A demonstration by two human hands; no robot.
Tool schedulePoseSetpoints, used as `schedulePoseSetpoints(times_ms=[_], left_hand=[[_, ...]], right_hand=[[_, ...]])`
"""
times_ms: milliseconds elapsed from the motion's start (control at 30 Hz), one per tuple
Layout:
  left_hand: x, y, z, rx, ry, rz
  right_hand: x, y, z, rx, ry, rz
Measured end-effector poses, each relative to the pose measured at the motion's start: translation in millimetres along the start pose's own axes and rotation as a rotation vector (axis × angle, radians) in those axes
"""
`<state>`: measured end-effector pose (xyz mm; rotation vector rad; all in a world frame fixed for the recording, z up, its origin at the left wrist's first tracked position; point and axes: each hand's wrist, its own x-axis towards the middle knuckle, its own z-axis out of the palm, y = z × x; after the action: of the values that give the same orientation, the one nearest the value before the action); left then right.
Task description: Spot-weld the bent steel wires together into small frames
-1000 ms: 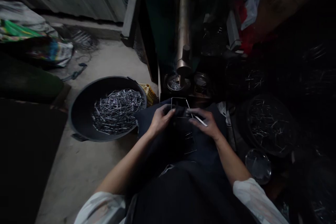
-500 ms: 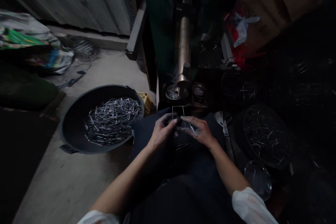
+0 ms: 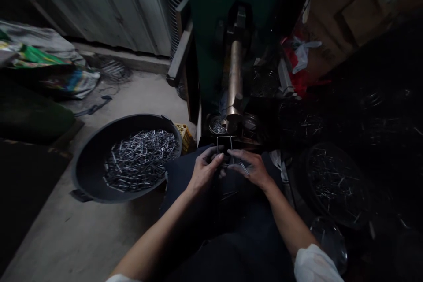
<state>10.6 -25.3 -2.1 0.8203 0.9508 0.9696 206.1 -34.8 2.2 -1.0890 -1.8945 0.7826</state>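
Both hands are close together over the dark cloth of the lap, in front of a machine with a metal shaft [image 3: 235, 79]. My left hand [image 3: 206, 167] has its thumb and fingers closed on a bent metal wire [image 3: 218, 142], whose squared top stands up between the hands. On the right side of that wire, my right hand [image 3: 250, 166] pinches the wire, and another thin rod slants down across its fingers. The fingertips are partly in shadow. Just beyond the hands sits a small round dish [image 3: 217, 124] of tiny metal pieces.
At the left, a large black basin [image 3: 89, 178] holds a heap of metal wire pieces, with a yellow basket [image 3: 185, 134] behind it. A dark round tub [image 3: 309, 180] with more wires stands at the right, near a clear round container [image 3: 330, 240].
The view has tilted slightly, so the surroundings sit a little lower in it. Both hands stay at the bent wire with nearly the same grip.
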Motion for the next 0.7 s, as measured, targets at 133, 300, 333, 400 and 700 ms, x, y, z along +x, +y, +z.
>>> schedulePoseSetpoints(times_ms=[133, 300, 333, 400, 700], left_hand=[[-1.5, 5.9, 1.4, -0.003, 0.003, 0.011], [-1.3, 8.5, 0.9, -0.010, -0.001, 0.018], [-0.8, 8.5, 0.7, -0.008, -0.002, 0.020], [0.6, 8.7, 0.8, -0.010, 0.000, 0.025], [8.3, 9.9, -1.2, -0.017, -0.014, 0.047]], right_hand=[[5.6, -3.7, -1.1, 0.003, 0.007, -0.019], [9.5, -6.9, -2.6, -0.019, -0.001, -0.007], [10.1, -7.1, -2.9, -0.021, -0.002, -0.014], [11.3, -6.8, -3.5, -0.025, -0.001, -0.027], [17.7, -1.0, -5.0, 0.025, -0.025, -0.009]])
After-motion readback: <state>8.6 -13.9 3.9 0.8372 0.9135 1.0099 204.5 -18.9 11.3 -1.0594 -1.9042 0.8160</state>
